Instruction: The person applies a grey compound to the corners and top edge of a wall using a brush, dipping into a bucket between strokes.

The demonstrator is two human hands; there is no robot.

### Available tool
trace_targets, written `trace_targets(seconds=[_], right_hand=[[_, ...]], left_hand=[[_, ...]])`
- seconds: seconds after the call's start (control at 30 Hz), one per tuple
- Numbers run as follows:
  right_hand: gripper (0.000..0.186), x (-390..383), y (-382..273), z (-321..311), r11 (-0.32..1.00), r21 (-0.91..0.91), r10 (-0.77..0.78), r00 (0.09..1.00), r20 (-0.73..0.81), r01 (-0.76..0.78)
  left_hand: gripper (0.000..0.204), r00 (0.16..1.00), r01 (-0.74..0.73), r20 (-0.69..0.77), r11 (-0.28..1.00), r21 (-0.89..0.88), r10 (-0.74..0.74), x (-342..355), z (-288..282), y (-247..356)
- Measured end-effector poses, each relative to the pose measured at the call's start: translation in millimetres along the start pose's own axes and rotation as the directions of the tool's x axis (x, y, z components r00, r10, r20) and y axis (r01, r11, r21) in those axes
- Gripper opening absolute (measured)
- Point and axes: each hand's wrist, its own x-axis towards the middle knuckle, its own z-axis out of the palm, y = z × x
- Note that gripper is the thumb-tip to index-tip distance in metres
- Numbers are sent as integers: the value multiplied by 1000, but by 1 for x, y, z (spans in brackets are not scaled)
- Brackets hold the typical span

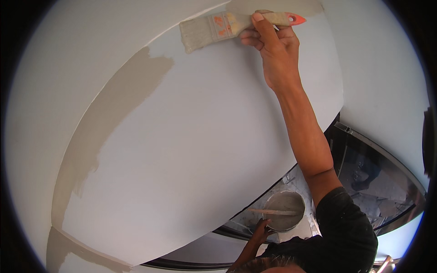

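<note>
My right hand (277, 54), raised high, is closed around the handle of a wide paintbrush (223, 29). The bristles are coated grey-beige and point left, close to the edge where the pale panel (182, 136) meets the wall; whether they touch the surface I cannot tell. Lower down, my left hand (261, 230) grips the side of a round bucket (284, 211) filled with grey-beige coating. A thin wooden stick (273, 212) lies across the bucket's mouth. A band of wet coating (104, 123) runs along the panel's left edge, with more at the top.
Dark-framed glass (378, 173) is at the right, beneath the panel. A pale wall (382, 68) rises at the right side, and another wall (41, 113) curves along the left. More coating (68, 252) marks the lower left corner.
</note>
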Motion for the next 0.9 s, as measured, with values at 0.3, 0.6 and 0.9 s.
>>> trace_targets(seconds=[0.3, 0.6, 0.9], right_hand=[[36, 1, 0, -3, 999, -38, -14, 1000, -13, 14], [37, 10, -3, -8, 997, -69, -32, 999, -13, 31], [31, 15, -6, -13, 997, -72, -22, 999, 33, 25]], left_hand=[[72, 1000, -2, 5, 1000, -2, 2, 0, -2, -2], [70, 1000, 5, -9, 1000, -5, -5, -2, 3, 1], [73, 1000, -4, -20, 1000, -9, 4, -5, 6, 2]])
